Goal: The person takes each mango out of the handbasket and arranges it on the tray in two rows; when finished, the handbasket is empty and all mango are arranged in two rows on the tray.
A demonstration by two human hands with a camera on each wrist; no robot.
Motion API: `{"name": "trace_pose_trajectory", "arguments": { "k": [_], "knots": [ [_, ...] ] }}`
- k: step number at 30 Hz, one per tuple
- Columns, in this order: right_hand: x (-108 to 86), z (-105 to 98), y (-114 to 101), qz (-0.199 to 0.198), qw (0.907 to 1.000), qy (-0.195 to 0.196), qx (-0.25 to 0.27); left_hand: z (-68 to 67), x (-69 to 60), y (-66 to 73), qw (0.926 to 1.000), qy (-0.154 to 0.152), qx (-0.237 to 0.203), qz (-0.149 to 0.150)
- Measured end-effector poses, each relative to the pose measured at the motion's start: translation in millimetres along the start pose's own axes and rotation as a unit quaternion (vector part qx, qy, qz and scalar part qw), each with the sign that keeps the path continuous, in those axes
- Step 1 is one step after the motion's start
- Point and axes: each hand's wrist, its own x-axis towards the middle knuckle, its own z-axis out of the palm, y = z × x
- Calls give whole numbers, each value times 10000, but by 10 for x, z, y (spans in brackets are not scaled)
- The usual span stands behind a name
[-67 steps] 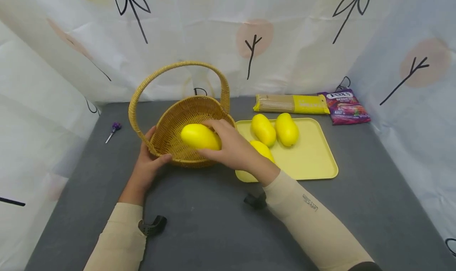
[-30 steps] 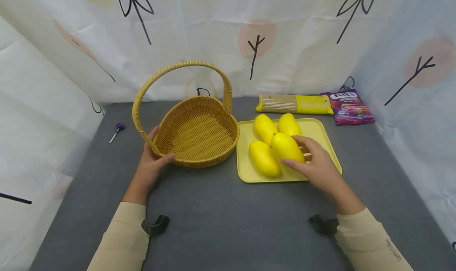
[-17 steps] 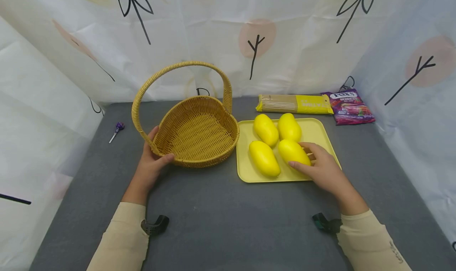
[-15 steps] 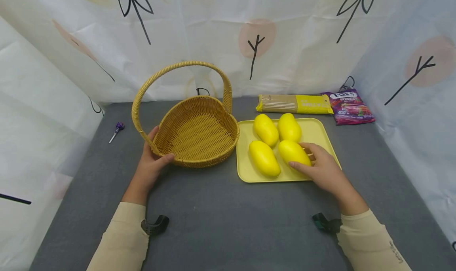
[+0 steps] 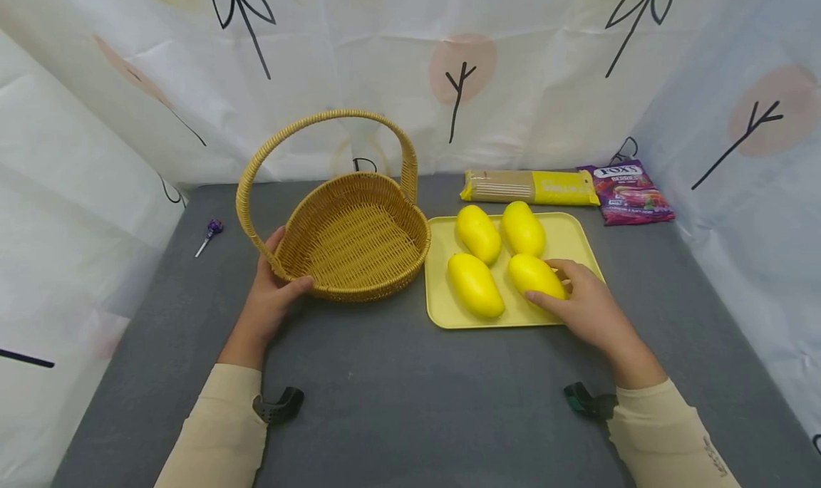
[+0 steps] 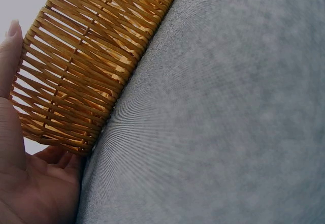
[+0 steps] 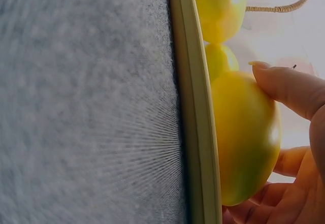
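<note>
A round wicker basket [image 5: 362,249] with a tall arched handle stands on the grey table, nothing inside it. My left hand [image 5: 272,292] grips its left side, thumb at the rim; the left wrist view shows the woven wall [image 6: 84,61] close beside that thumb. On the yellow tray [image 5: 567,235] lie several yellow mangoes, two at the back and two in front. My right hand [image 5: 586,306] holds the front right mango [image 5: 534,274] between thumb and fingers. In the right wrist view this mango [image 7: 246,137] rests on the tray behind its rim; some fingertips are hidden behind it.
Behind the tray lies a yellow pack of noodles [image 5: 529,187], with a purple candy bag [image 5: 628,192] at its right end. A purple lollipop [image 5: 209,237] lies left of the basket. Patterned white cloth [image 5: 385,60] hangs around the table's back and sides.
My right hand has carried the mango from the basket to the tray and set it down front right, then shifted it slightly right. My left hand has stayed on the basket.
</note>
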Motion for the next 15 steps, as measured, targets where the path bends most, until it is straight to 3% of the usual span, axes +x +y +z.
{"name": "trace_pose_trajectory", "arguments": {
  "k": [9,15],
  "knots": [
    [-26,24,-31,73,9999,-27,-132,9,-7,43,10000,8,68,-72],
    [-64,-7,-47,-86,9996,-163,-210,4,-12,22,9999,-38,129,-5]
  ]
}}
